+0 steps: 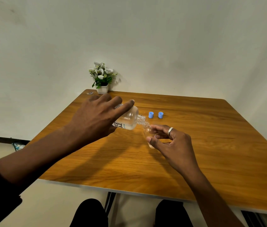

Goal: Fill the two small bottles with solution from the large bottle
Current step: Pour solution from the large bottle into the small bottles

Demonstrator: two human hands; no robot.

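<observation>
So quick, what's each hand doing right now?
Left hand: closed around the large bottle, tipped sideways to pour.
Right hand: holding a small bottle at its neck.

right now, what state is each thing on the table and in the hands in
large bottle: uncapped, tipped on its side, neck at the small bottle's mouth
small bottle: open, tilted, off the table
two blue caps: off, standing on the table
left hand: gripping the large bottle
right hand: holding the small bottle

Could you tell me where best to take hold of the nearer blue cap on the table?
Grip the left blue cap by its round side wall, coming from above: it stands clear on the table, apart from the other cap.
</observation>
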